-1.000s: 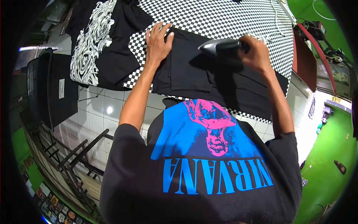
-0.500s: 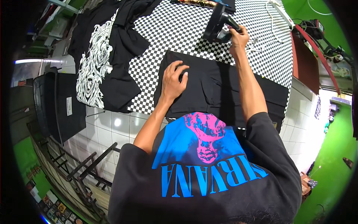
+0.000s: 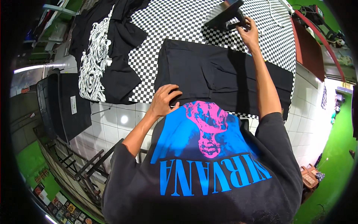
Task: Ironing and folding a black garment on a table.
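So there are two black garments on the black-and-white checkered surface [image 3: 179,22]. One is a plain black folded garment [image 3: 223,80] lying flat in the middle, right in front of the person. The other is a black t-shirt with a white swirly print [image 3: 104,56], lying just to the left and hanging over the near edge.

The left hand [image 3: 163,101] rests fingers-down on the near left corner of the folded garment, pressing rather than gripping. The right hand [image 3: 249,33] is stretched out past the garment's far edge, curled around the handle of a dark clothes iron [image 3: 225,15], which is tipped up on the checkered cloth. A white cord [image 3: 274,15] trails beside the iron.
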`<state>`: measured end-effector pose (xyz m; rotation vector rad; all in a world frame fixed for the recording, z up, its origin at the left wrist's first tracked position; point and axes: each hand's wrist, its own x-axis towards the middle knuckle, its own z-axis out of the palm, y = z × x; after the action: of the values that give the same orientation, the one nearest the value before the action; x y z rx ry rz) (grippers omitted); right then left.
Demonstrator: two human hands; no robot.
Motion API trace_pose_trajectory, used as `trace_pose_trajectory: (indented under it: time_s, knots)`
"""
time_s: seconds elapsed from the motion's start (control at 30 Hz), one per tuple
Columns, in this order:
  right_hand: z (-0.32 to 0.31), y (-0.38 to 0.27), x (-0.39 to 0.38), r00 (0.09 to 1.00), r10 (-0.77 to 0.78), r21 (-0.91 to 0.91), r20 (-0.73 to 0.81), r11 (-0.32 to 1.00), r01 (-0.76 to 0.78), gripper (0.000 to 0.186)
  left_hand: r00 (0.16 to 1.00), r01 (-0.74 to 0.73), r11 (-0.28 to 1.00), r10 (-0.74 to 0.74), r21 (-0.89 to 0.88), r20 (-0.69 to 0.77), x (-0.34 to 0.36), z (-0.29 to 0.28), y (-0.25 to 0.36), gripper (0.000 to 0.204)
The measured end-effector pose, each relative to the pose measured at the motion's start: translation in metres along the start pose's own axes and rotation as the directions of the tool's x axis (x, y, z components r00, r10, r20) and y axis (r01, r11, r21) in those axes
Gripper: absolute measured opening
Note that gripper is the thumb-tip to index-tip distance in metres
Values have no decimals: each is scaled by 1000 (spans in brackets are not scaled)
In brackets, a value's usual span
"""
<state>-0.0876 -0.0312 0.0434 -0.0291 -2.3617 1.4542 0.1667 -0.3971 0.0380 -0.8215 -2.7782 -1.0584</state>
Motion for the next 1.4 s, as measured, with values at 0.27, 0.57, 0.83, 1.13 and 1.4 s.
trace_pose_trajectory:
  time_s: [0.27, 0.57, 0.83, 1.13, 1.4]
  knots:
    - [-42, -50, -173, 689, -466, -21, 555, 820, 572, 35, 999, -8, 1000, 7, -7, -47, -22, 14, -13, 20]
    - [-29, -67, -219, 514, -429, -29, 743, 746, 665, 25, 996, 39, 998, -43, -46, -82, -18, 6, -8, 11]
    - [-7, -86, -209, 797, -201, -69, 569, 955, 290, 17, 895, 249, 938, -318, -240, -313, 7, 13, -5, 12]
    - [47, -66, -148, 962, 181, -44, 207, 984, -175, 23, 709, 304, 887, -454, -347, -539, 106, 18, -35, 17]
    - [39, -66, -170, 935, -304, -284, 182, 894, 346, 33, 891, 258, 938, -138, 233, -432, 90, 36, -33, 43]
